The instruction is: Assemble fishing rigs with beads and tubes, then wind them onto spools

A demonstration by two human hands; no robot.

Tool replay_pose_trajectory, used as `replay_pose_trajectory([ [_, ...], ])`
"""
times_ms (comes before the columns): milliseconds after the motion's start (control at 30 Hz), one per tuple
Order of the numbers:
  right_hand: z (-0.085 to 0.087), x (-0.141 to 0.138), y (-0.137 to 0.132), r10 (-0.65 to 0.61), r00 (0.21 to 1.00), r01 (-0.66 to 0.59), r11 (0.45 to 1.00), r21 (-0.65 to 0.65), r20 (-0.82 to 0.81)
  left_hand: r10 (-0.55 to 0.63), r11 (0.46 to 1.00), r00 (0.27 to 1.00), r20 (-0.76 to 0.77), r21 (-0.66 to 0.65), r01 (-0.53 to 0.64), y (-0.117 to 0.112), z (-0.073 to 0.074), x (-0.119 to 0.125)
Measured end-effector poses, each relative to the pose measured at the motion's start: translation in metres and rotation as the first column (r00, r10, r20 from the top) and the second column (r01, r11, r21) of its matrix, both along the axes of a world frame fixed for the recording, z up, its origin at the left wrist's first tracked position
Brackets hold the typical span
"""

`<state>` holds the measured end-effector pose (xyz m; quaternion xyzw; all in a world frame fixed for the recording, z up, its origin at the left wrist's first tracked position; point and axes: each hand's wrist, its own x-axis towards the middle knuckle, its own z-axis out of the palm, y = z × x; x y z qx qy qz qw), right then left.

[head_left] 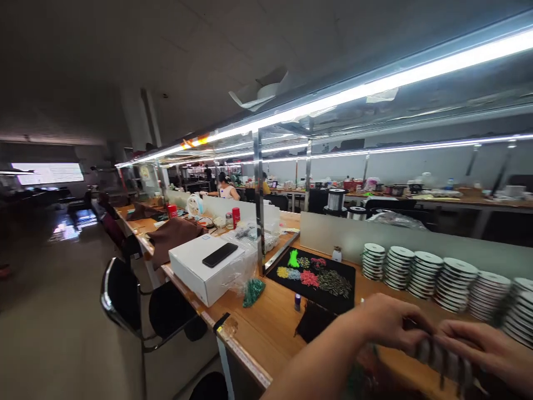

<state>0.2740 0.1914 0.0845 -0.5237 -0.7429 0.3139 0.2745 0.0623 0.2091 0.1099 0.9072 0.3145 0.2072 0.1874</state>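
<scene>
At the lower right, my left hand (381,322) reaches over the wooden bench with its fingers closed. My right hand (478,344) is beside it, its fingers bent in a similar pinch. Between them they grip a blurred row of pale grey rounded pieces (443,360) with dark gaps; I cannot make out what these are. Behind the hands stand several stacks of white spools (427,266). To the left lies a black mat (347,278) bearing small heaps of coloured pieces, with a black cloth piece (314,321) in front of it.
A white box (195,272) with a black phone (220,254) on it stands left along the bench (258,333), near a bag of green pieces (252,291). A metal post (259,200) rises behind. Black chairs (125,300) line the aisle. Another person (227,190) sits farther back.
</scene>
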Motion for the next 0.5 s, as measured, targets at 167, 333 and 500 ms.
replay_pose_trajectory([
  [167, 0.041, -0.012, -0.01, 0.127, 0.992, -0.128, 0.991, -0.029, -0.022, -0.055, 0.998, 0.993, 0.108, 0.025, 0.052, 0.008, 0.016, 0.002],
  [333, 0.052, -0.005, 0.006, 0.069, 0.997, -0.071, 0.994, -0.078, -0.024, -0.083, 0.997, 0.992, 0.098, 0.019, 0.081, 0.031, 0.021, 0.014],
  [500, 0.048, 0.002, 0.013, 0.059, 0.998, -0.062, 0.994, -0.086, -0.032, -0.078, 0.997, 0.996, 0.037, 0.005, 0.078, 0.043, 0.031, 0.023],
])
